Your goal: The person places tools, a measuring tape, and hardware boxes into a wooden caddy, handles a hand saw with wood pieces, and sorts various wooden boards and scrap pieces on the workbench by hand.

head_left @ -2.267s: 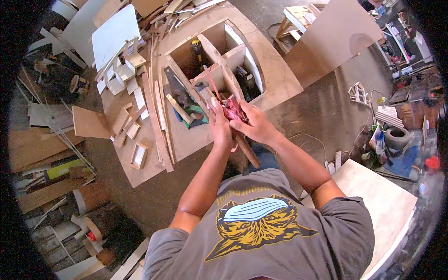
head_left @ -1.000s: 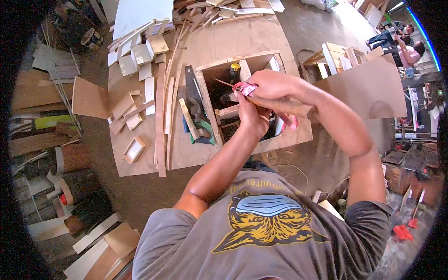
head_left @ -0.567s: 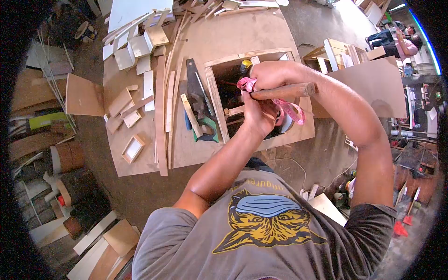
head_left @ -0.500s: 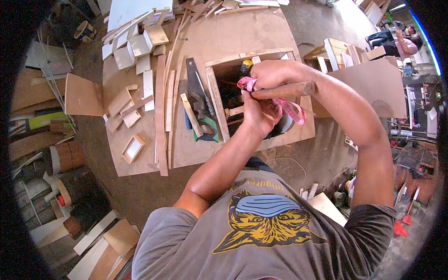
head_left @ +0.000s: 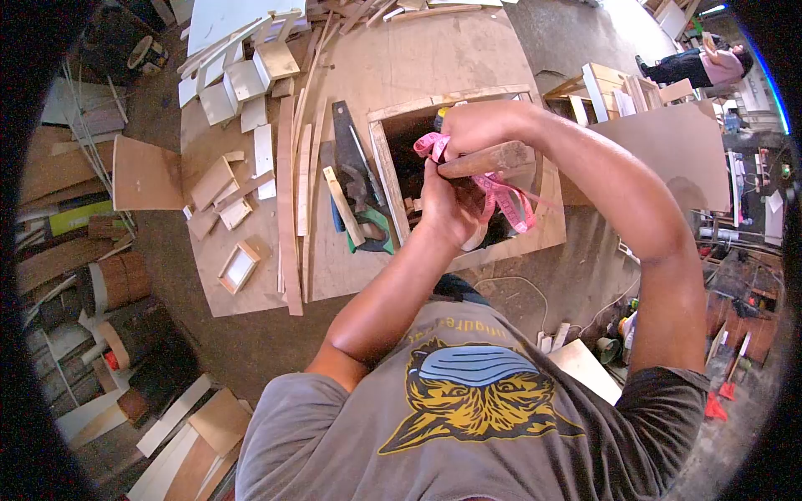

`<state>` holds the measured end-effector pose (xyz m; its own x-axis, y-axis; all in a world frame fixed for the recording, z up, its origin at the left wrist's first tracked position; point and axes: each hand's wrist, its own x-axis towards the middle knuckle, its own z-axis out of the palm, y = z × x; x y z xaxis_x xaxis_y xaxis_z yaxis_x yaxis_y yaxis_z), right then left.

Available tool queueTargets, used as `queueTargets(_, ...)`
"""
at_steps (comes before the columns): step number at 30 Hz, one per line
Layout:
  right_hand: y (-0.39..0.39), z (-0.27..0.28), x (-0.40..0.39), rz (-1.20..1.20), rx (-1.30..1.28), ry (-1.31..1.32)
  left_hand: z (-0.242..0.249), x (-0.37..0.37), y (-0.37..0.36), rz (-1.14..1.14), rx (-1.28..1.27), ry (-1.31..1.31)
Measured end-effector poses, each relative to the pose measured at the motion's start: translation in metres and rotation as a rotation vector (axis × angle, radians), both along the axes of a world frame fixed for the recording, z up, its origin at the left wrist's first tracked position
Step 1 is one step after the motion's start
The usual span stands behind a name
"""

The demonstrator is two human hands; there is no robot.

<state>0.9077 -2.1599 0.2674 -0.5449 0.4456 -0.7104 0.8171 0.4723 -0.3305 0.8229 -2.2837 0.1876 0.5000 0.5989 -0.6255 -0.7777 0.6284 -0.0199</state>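
My left hand [head_left: 447,207] is closed around the inner end of a thick wooden handle [head_left: 489,160]; whatever the handle belongs to is hidden. Pressed close above it, my right hand [head_left: 478,129] is closed on a pink measuring tape [head_left: 430,146]. The tape loops past its fingers, and a loose length dangles beside my left palm. Both hands are over an open wooden box [head_left: 380,159], whose dark inside holds small wood pieces. Just beyond my right hand, a yellow and black object [head_left: 442,114] is mostly covered.
A handsaw [head_left: 355,159] with a green handle lies left of the box on the plywood table [head_left: 418,54]. Long wood strips [head_left: 286,200], offcuts [head_left: 251,81] and a small frame [head_left: 239,265] lie farther left. A person [head_left: 714,67] stands at the upper right.
Both hands have shifted slightly left with the tape and handle. The handle's free end has swung closer to my view, and the tape's loose part hangs lower. The person's pose at the upper right differs.
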Motion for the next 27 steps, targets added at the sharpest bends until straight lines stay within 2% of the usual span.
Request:
queueTargets(2,-0.002,0.007,-0.003,0.004,-0.023,0.032,-0.003,0.001,0.003,0.063,-0.002,0.039)
queueTargets(6,-0.001,-0.002,-0.008,0.014,-0.007,0.012,-0.010,-0.011,0.005,0.006,0.071,-0.008)
queueTargets(12,0.002,-0.012,-0.006,-0.147,-0.028,0.043,-0.016,-0.005,0.010,0.076,0.077,0.001)
queueTargets(15,0.006,-0.021,-0.004,-0.014,0.035,0.044,-0.016,-0.006,0.010,0.090,0.107,-0.042)
queueTargets(18,0.012,-0.016,-0.006,-0.001,0.006,-0.016,-0.021,-0.006,0.012,0.086,0.124,-0.045)
queueTargets(24,0.012,0.007,-0.017,0.273,0.125,-0.101,-0.020,0.001,0.009,0.085,0.035,-0.081)
queueTargets(27,0.007,0.014,-0.021,0.192,0.128,-0.135,-0.017,-0.002,0.009,0.047,0.108,-0.046)
